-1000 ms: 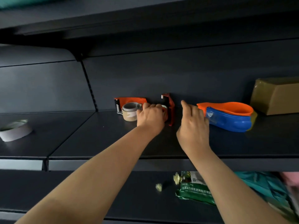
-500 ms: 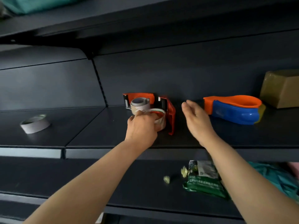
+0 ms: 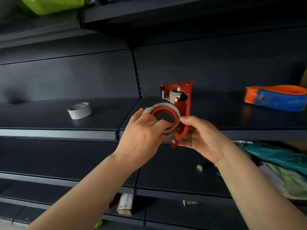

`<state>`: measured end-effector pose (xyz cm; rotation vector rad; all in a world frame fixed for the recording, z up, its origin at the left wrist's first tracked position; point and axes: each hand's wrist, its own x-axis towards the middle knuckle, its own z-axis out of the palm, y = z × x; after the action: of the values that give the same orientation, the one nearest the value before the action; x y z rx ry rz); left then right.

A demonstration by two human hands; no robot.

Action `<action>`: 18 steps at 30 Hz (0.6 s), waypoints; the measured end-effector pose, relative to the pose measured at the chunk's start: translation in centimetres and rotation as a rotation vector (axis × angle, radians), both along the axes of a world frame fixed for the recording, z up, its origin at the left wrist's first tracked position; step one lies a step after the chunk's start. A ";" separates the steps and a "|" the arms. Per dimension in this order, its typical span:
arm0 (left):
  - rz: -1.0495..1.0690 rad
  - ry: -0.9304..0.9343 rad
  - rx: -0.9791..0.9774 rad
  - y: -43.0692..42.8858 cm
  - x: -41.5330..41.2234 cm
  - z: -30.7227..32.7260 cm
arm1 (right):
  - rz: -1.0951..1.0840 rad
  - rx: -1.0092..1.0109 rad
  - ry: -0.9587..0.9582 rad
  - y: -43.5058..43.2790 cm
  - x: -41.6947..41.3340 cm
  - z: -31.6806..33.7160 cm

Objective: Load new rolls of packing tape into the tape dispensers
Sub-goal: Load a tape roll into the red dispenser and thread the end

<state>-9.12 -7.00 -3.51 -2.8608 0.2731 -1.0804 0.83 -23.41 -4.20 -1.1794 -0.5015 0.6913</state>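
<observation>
The person holds a red tape dispenser [image 3: 184,103] with both hands in the air, in front of the front edge of a dark shelf [image 3: 58,133]. The dispenser stands almost upright, and its lower end reaches below the shelf edge. A thin greyish roll [image 3: 177,112] sits around the round red hub on the side of the dispenser that faces the camera. This ring of tape is very narrow.

The left hand [image 3: 141,136] grips the roll from the left. Its fingers [image 3: 148,116] are curled over the left rim, and the thumb lies across the lower part of the ring opening. The right hand [image 3: 203,138] holds the dispenser from the right. Its thumb presses near the right rim of the roll, and the other fingers are curled under the curved red handle at the bottom. Both hands are thus closed on something, the left on the roll and the right on the dispenser.

On the shelf, well to the left of the hands, a white tape roll [image 3: 80,110] lies on its flat side. On the same shelf, far to the right, a blue and orange dispenser [image 3: 279,101] lies on its side. A bright green object [image 3: 53,4] is on the upper shelf at the top left. Teal cloth [image 3: 272,156] lies on the lower shelf at the right, and a small package [image 3: 125,203] lies on the bottom shelf.
</observation>
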 end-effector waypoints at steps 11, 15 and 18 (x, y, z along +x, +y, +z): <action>0.003 -0.129 -0.923 5.4 -6.3 1.4 | -0.310 0.058 0.045 4.0 -5.2 -1.9; 0.124 0.110 -0.762 7.1 -5.8 0.8 | -0.358 0.067 -0.009 4.6 -6.3 -1.5; 0.163 0.150 -0.750 8.1 -4.8 -0.6 | -0.357 0.060 -0.069 5.5 -6.6 -1.2</action>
<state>-13.91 1.14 -4.14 -3.5216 -0.4573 -1.1132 -5.80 -17.96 -5.42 -1.2002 -0.3538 0.3280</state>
